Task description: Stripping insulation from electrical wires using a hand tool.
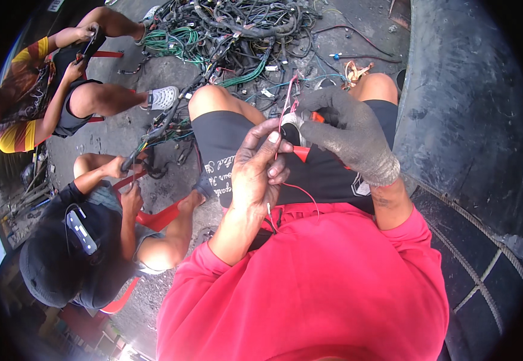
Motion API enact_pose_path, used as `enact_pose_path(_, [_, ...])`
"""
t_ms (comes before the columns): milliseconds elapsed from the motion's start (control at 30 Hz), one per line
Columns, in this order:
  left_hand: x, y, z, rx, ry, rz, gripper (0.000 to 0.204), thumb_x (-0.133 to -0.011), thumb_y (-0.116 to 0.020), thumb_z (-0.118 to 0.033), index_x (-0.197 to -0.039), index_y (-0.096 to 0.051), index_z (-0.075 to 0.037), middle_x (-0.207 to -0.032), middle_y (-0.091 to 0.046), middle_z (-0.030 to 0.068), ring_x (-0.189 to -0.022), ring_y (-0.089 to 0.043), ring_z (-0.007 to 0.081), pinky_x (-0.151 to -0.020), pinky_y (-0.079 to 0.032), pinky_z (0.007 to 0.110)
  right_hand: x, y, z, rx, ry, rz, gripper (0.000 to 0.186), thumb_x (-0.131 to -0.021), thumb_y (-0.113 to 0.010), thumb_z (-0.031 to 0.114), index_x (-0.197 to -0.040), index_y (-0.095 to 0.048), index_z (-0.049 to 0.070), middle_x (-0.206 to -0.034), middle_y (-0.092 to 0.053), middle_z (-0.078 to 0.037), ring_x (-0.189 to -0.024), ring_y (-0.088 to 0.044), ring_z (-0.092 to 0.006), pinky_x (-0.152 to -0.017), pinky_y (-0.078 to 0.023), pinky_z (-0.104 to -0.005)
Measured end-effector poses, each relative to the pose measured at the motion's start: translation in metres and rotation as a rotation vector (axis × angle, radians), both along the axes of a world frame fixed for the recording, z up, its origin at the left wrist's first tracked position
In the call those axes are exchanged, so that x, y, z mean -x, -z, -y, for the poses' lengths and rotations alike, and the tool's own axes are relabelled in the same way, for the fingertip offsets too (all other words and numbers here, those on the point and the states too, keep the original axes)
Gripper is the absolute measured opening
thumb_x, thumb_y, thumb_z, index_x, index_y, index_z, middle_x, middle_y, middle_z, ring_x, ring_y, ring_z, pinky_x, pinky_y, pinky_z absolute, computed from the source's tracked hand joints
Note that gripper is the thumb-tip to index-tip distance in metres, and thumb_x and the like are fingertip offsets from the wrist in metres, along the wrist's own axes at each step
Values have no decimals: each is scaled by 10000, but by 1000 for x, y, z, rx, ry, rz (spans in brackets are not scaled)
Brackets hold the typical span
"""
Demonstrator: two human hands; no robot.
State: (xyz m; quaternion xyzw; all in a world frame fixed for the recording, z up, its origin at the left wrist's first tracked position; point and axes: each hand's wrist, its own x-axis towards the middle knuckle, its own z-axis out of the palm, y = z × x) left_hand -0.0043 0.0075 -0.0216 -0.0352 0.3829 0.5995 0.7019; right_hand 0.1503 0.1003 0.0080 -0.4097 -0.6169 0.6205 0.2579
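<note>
In the head view, the bare left hand (255, 159), near the centre, pinches a thin red wire (289, 90) between thumb and fingers, apparently to steady it, its upper end toward twelve o'clock. The gloved right hand (354, 135), at two o'clock, curls beside that end; whether its fingertips grip, I cannot tell. Both hover over the black shorts (213, 132), likely for close sight; a cable heap (237, 30) lies at twelve.

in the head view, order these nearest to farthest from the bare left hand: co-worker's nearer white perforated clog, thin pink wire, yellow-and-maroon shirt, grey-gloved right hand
1. Thin pink wire: held in the bare left hand
2. Grey-gloved right hand: just right
3. Nearer white perforated clog: ahead, left
4. Yellow-and-maroon shirt: far left
</note>
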Motion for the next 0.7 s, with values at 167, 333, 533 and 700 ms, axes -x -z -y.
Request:
enact_pose_path(167, [-2,3,1,1,-8,16,241,-923,-550,-107,-1157,-514,-55,-787,-589,69,-466,-353,31,-405,-285,162,-2,-2,-4,196,59,-89,226,-838,-662,121,-1001,-583,-15,-849,-606,-27,-769,-566,-64,-651,-471,-218])
enact_pose_path(333, [-3,3,3,5,22,-14,215,-920,-553,-97,-1126,-549,-33,-769,-582,62,-465,-352,28,-392,-279,163,-3,-4,-8,223,54,-66,260,-817,-685,152,-996,-595,-14,-857,-605,-30,-759,-555,-64,-656,-467,-212])
enact_pose_path(533, [-5,-1,4,78,117,-15,215,-919,-542,-75,-1123,-559,-10,-757,-573,57,-467,-345,27,-386,-271,159,-4,-2,-5,154,-6,-10,277,-798,-703,165,-996,-609,-4,-859,-606,-20,-761,-545,-59,-664,-462,-212])
enact_pose_path(700, [-8,-2,4,62,88,14,206,-922,-531,-76,-1118,-549,-17,-770,-575,59,-476,-354,26,-390,-274,153,-7,-1,-1,33,-14,-31,265,-797,-703,157,-995,-615,4,-869,-605,-16,-752,-540,-58,-655,-458,-209])
